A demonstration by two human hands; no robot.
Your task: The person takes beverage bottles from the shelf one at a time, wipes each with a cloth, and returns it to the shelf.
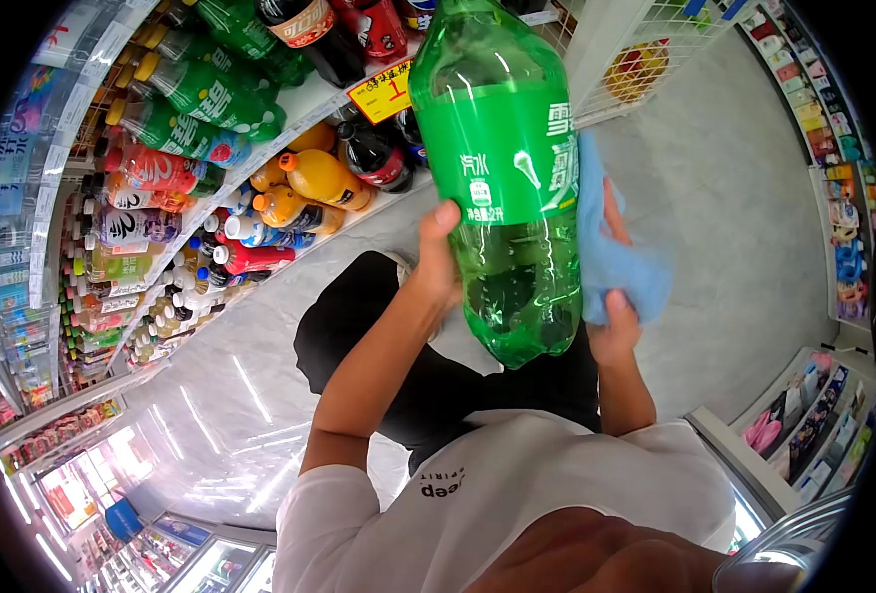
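A large green soda bottle (502, 188) with a green label and white lettering is held up in front of my body, its base toward me. My left hand (440, 252) is closed around its left side, the thumb pressed near the label's lower edge. On the opposite side, my right hand (618, 321) grips a light blue cloth (640, 272) that lies along the bottle's right side. Part of the cloth is blurred, and some of the right fingers are hidden behind it. The bottle's cap is outside the view.
Shelves at the left hold several rows of drinks, among them green soda bottles (215, 99), orange juice bottles (324, 178) and a dark cola bottle (374, 156). A yellow price tag (383, 92) hangs on a shelf edge. A white wire rack (645, 59) stands beyond the bottle.
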